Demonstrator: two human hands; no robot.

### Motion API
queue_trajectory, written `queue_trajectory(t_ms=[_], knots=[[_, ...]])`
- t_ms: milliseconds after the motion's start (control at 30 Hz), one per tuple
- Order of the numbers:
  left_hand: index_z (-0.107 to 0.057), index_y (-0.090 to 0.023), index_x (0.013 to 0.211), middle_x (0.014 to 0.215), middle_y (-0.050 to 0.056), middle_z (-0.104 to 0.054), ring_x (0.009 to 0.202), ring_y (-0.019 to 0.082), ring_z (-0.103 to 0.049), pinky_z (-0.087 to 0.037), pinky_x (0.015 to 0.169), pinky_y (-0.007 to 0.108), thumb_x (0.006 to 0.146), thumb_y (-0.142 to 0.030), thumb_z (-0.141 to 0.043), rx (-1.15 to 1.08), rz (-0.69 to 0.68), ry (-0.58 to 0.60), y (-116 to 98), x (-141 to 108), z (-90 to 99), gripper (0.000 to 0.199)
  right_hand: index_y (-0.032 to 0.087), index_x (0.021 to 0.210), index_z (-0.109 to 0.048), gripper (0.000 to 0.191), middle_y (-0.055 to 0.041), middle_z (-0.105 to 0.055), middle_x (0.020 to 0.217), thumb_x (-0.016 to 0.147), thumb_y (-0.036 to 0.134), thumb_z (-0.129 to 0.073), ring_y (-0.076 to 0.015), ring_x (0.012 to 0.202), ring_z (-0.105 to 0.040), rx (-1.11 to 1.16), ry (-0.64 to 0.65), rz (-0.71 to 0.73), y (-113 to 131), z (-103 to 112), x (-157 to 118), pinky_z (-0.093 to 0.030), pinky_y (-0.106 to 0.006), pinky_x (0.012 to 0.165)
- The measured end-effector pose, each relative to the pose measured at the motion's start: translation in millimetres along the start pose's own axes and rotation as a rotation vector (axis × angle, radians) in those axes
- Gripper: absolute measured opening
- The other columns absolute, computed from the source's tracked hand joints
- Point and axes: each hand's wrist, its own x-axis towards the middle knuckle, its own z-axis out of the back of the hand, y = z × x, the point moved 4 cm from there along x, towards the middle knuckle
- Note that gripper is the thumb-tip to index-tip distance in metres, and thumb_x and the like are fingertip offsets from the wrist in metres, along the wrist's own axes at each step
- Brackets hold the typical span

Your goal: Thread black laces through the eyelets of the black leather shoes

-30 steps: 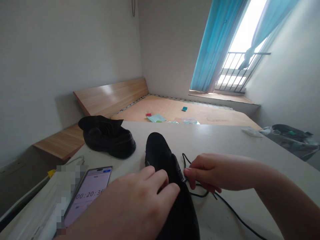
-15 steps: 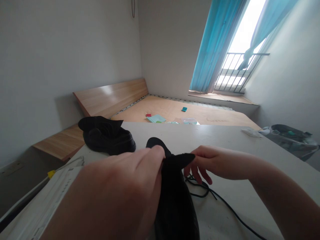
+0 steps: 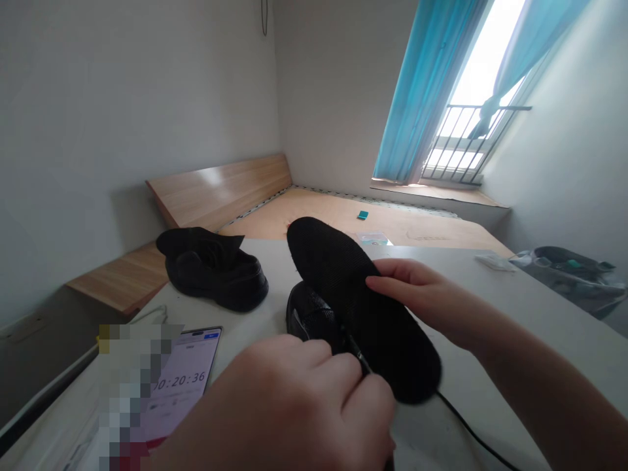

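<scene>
The phone (image 3: 196,356) lies on the white table (image 3: 520,294) at left, screen lit, digits ending 20:36, partly masked by pixelation. A small translucent packet (image 3: 494,262) rests near the table's far right corner. Beyond the far edge, a tan bed surface (image 3: 451,229) bears a teal item (image 3: 362,215). A wooden headboard (image 3: 220,193) leans at left. The blue curtain (image 3: 412,98) hangs beside a barred window (image 3: 483,52). A plastic-lined bin (image 3: 574,281) stands at right.

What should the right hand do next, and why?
I'd probably turn the black insole in line with the nearer shoe: the right hand pinches its edge, it slants across the shoe's right side in view, and the left hand curls over the shoe.
</scene>
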Motion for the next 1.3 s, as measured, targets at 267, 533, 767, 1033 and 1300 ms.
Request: queue_trajectory(t_ms=[267, 533, 767, 1033, 1300], knots=[[-0.07, -0.021, 0.101, 0.084, 0.008, -0.07, 0.069, 0.026, -0.066, -0.05, 0.059, 0.038, 0.091, -0.014, -0.033, 0.108, 0.311, 0.36, 39.0, -4.3, -15.1, 0.039, 0.02, 0.088, -0.071, 0.017, -0.0023, -0.069, 0.08, 0.082, 0.028, -0.056, -0.0164, 0.073, -0.063, -0.297, 0.159, -0.131, -15.8, 5.3, 8.4, -0.051, -0.027, 0.066], [-0.063, -0.019, 0.123, 0.106, 0.013, -0.071, 0.087, 0.031, -0.068, -0.056, 0.068, 0.045, 0.093, -0.019, -0.035, 0.13, 0.249, 0.324, 34.4, -1.4, -17.4, 0.042, 0.018, 0.074, -0.061, 0.027, -0.0029, -0.06, 0.07, 0.086, 0.041, -0.054, -0.0153, 0.059, -0.052, -0.6, 0.14, -0.11, -28.6, 4.3, 17.6, -0.043, -0.028, 0.053], [-0.065, -0.016, 0.116, 0.108, 0.015, -0.07, 0.097, 0.033, -0.065, -0.055, 0.078, 0.049, 0.091, -0.033, -0.053, 0.055, 0.238, 0.244, 29.2, 0.4, -26.9, 0.033, 0.025, 0.108, -0.036, 0.031, -0.004, -0.061, 0.103, 0.088, 0.04, -0.054, -0.0202, 0.087, -0.059, -0.61, -0.003, 0.168, -13.1, -7.4, 9.4, -0.048, -0.031, 0.072], [-0.054, -0.01, 0.128, 0.103, 0.014, -0.069, 0.09, 0.028, -0.064, -0.056, 0.079, 0.041, 0.085, -0.02, -0.055, 0.07, 0.268, 0.346, 29.7, 11.1, -31.7, 0.044, 0.026, 0.106, -0.025, 0.042, -0.0069, -0.051, 0.117, 0.084, 0.04, -0.059, -0.019, 0.091, -0.059, -0.497, -0.085, 0.286, -17.8, -9.4, 17.2, -0.049, -0.035, 0.078], [-0.067, -0.015, 0.101, 0.102, 0.013, -0.069, 0.099, 0.033, -0.061, -0.053, 0.085, 0.048, 0.078, -0.023, -0.06, -0.011, 0.256, 0.257, 33.5, 11.5, -38.2, 0.024, 0.025, 0.096, -0.043, 0.045, 0.0013, -0.049, 0.101, 0.075, 0.054, -0.069, -0.0145, 0.075, -0.046, -0.709, 0.16, 0.226, -7.6, -18.0, 1.7, -0.04, -0.029, 0.065]])
